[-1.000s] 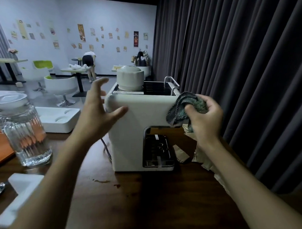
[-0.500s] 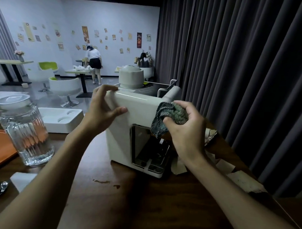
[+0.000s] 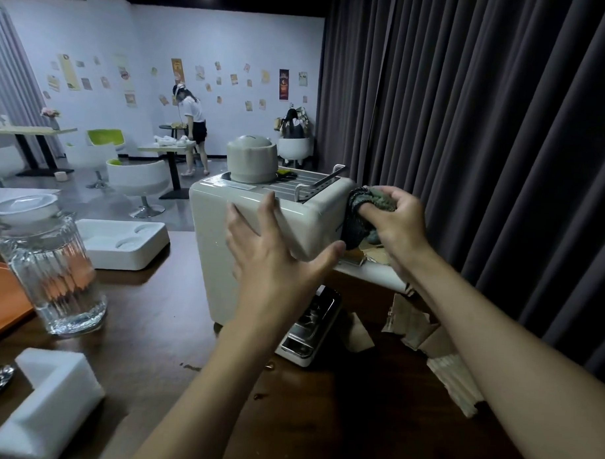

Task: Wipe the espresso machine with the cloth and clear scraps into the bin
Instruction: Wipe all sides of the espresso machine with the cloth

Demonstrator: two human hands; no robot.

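Observation:
A cream espresso machine (image 3: 211, 253) stands on the dark wooden table (image 3: 160, 327), turned so its front faces right. My left hand (image 3: 272, 255) lies flat with spread fingers against its upper near corner. My right hand (image 3: 397, 225) grips a bunched dark green cloth (image 3: 358, 214) and presses it against the machine's front face near the top. Torn brown cardboard scraps (image 3: 414, 322) lie on the table to the right of the machine. No bin shows in the head view.
A ribbed glass jar (image 3: 53, 265) stands at the left beside an orange tray (image 3: 0, 301). White foam pieces (image 3: 44, 402) lie near the front left, a white moulded tray (image 3: 122, 243) behind. A dark curtain (image 3: 502, 150) hangs close on the right. A person stands far back.
The machine has turned further clockwise, its front now facing right. My left hand slid onto its near corner. My right hand carried the cloth up along the front face.

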